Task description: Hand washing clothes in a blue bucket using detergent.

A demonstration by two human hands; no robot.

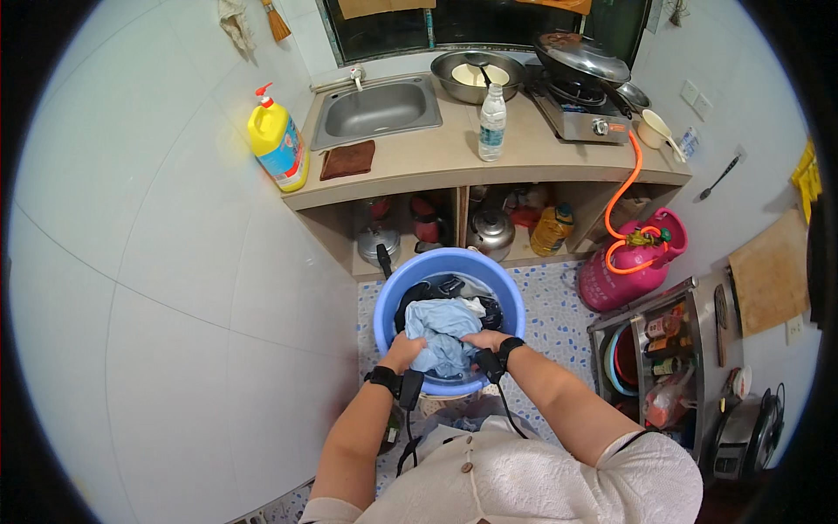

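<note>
A round blue plastic basin (384, 314) stands low in front of me, with dark and white clothes and some water in it. On top lies a wet light blue garment (445, 321). My left hand (407, 350) grips the garment's left side, thumb on top. At its right side my right hand (486, 340) holds the cloth too, its fingers partly hidden in the folds. Both wrists wear black straps with small black boxes and cables.
Beyond the basin runs a counter (419, 154) with a steel sink (376, 112), a plastic bottle (492, 124), a yellow detergent jug (280, 144) and a gas stove (582, 111). A pink gas cylinder (622, 275) and a metal rack (694, 340) stand right; a white wall closes the left.
</note>
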